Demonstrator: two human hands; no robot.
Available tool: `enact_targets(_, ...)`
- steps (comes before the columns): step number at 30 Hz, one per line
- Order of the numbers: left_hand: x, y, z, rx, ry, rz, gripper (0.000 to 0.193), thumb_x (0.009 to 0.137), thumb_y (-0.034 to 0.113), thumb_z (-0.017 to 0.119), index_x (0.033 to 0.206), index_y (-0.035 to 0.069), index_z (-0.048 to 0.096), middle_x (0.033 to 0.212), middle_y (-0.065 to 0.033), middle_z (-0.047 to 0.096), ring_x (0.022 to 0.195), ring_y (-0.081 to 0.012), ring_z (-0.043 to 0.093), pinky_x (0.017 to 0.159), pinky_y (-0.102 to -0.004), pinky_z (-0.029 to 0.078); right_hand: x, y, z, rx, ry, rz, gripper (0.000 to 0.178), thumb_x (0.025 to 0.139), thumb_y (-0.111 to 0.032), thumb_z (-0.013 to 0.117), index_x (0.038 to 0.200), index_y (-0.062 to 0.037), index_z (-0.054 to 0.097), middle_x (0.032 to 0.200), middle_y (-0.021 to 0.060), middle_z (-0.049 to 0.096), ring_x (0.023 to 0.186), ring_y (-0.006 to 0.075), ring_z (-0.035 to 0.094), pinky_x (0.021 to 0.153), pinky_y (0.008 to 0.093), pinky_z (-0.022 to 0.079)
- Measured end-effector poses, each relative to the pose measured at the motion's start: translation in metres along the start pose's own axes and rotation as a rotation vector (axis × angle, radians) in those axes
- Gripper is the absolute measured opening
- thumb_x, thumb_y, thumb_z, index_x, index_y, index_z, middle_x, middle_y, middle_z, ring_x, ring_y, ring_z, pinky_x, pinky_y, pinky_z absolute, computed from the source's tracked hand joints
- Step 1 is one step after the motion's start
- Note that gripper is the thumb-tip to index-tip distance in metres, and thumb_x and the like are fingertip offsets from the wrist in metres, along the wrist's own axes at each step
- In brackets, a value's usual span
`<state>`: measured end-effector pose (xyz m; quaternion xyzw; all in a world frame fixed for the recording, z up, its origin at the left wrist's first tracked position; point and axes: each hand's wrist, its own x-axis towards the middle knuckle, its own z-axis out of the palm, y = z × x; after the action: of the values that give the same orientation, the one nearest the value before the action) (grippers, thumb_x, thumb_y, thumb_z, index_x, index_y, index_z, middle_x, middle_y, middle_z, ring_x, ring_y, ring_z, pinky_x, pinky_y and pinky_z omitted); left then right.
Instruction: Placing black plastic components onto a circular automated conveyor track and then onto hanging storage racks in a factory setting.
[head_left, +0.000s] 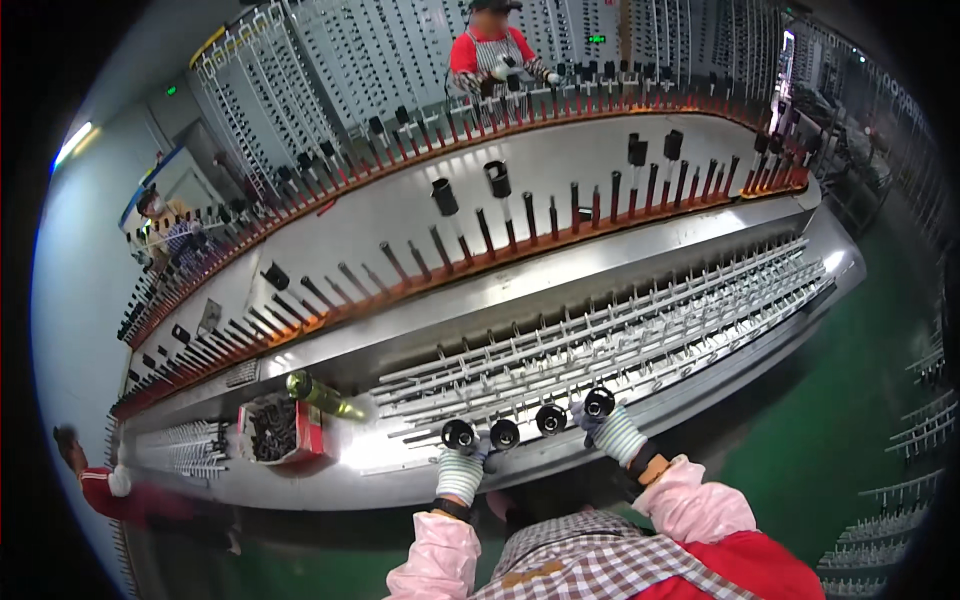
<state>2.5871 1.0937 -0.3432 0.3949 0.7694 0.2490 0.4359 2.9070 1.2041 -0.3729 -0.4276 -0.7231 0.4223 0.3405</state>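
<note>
Dark pieces point(274, 428) are noted in a red box point(314, 434); one black cup point(458, 434) is seen at the left hand point(462, 470), two middle cups point(504, 434) beside it, a fourth cup point(599, 402) at the right hand point(617, 432); neither grip can be told; four are judged lined up, white racks point(610, 340) beyond unfilled

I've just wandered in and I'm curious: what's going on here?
Someone is handling round black pieces; four show in a row along the near edge of a metal bench. The gloved left hand is at the leftmost one, the gloved right hand at the rightmost; how firmly the fingers grip isn't clear. Pale pegged rods lie just beyond. To the left are a red box of dark parts and a green bottle. Another person works across the bench.
</note>
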Motion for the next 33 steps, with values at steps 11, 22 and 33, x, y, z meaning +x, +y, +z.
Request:
enact_targets(11, -0.052, 0.101, 0.027, -0.476, 0.106, 0.106, 0.025, 0.083, 0.004, 0.060, 0.108, 0.005, 0.057, 0.103, -0.0101, 0.061, 0.060, -0.0195, 0.062, 0.041, -0.0279, 0.051, 0.017, -0.073, -0.088, 0.070, -0.253, 0.504, 0.033, 0.075, -0.009, 0.063, 0.108, -0.0062, 0.060, 0.084, 0.0140, 0.067, 0.074, 0.0218, 0.065, 0.064, 0.0331, 0.052)
enact_targets(22, 0.009, 0.102, 0.094, 0.558, -0.065, -0.074, 0.047, 0.086, 0.052, 0.043, 0.107, 0.015, 0.062, 0.100, -0.0105, 0.066, 0.092, -0.0327, 0.061, 0.082, -0.0413, 0.048, 0.009, 0.030, -0.137, -0.032, -0.148, 0.158, 0.023, 0.084, -0.026, 0.059, 0.101, -0.0105, 0.063, 0.078, 0.0185, 0.064, 0.070, 0.0341, 0.062, 0.065, 0.0388, 0.050)
enact_targets(33, -0.013, 0.155, 0.126, 0.818, -0.179, 0.530, 0.044, 0.082, 0.031, 0.060, 0.117, 0.005, 0.055, 0.106, -0.0153, 0.060, 0.098, -0.0291, 0.057, 0.086, -0.0364, 0.047, 0.240, 0.003, -0.341, -0.089, 0.137, -0.064, 0.043, 0.085, -0.016, 0.056, 0.126, -0.0071, 0.047, 0.112, 0.0179, 0.061, 0.102, 0.0282, 0.058, 0.088, 0.0345, 0.046)
